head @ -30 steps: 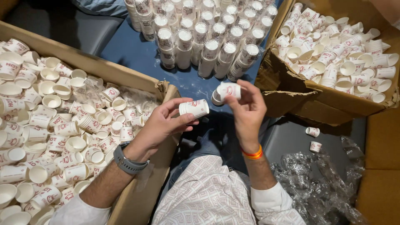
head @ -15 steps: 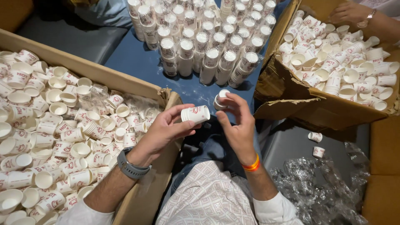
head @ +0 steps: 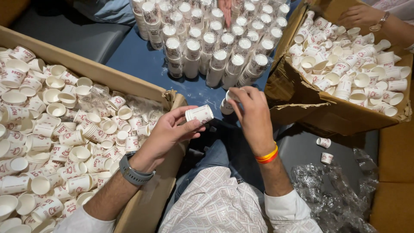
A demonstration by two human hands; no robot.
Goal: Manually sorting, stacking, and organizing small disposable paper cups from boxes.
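the left hand [head: 172, 129] pinches a small white paper cup [head: 199, 114] between the thumb and the fingertips. the cup lies on its side, up in the air, above the dark gap between the two boxes. the right hand [head: 252, 114] is just beside it. its fingers curl around a second small cup [head: 227, 103], with the fingertips on the rim, and the cup's open end points up toward the stacks. the two cups are near each other but do not touch. the left wrist has a grey watch [head: 131, 172] on it. the right wrist has orange and yellow bands [head: 267, 155]. on the left side is a big cardboard box [head: 142, 92] full of loose little cups with red print, lying every which way. on the right side is another cardboard box [head: 327, 114], with a bent and torn wall, and it is full of the same kind of cups. past the hands, on the blue surface [head: 138, 60], stand many tall stacks of cups [head: 215, 47], close together. two loose cups [head: 324, 149] lie on the grey surface by the right box. crinkly clear plastic [head: 336, 190] lies near them. at the top right, another person's hand [head: 358, 15] with a thin bracelet rests at the edge of the right box.
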